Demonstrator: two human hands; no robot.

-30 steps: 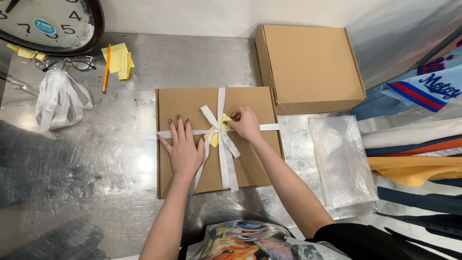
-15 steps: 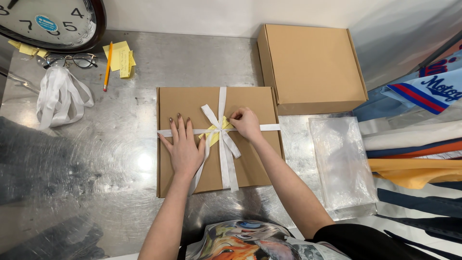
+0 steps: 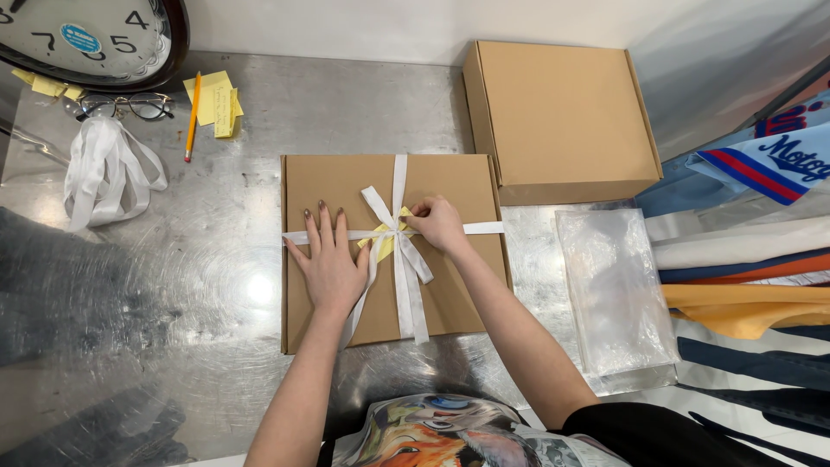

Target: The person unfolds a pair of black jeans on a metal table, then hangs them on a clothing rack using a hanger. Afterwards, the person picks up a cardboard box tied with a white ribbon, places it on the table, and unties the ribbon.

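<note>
A flat brown cardboard box (image 3: 450, 294) lies on the metal table, tied crosswise with a white ribbon (image 3: 406, 277) knotted at its middle. A small yellow paper tag (image 3: 383, 242) is tucked under the knot. My left hand (image 3: 328, 264) rests flat on the box lid, fingers spread, thumb against the tag. My right hand (image 3: 439, 225) pinches the ribbon right beside the knot.
A second, thicker brown box (image 3: 562, 117) stands at the back right. A clear plastic bag (image 3: 614, 290) lies to the right, beside folded clothes (image 3: 752, 259). At the back left are a clock (image 3: 86, 35), glasses (image 3: 121, 106), a pencil (image 3: 191, 117), yellow notes (image 3: 216, 99) and loose white ribbon (image 3: 104, 169).
My right hand has shifted slightly at the knot and the yellow tag sits flatter under the ribbon. My left hand has stayed pressed on the lid.
</note>
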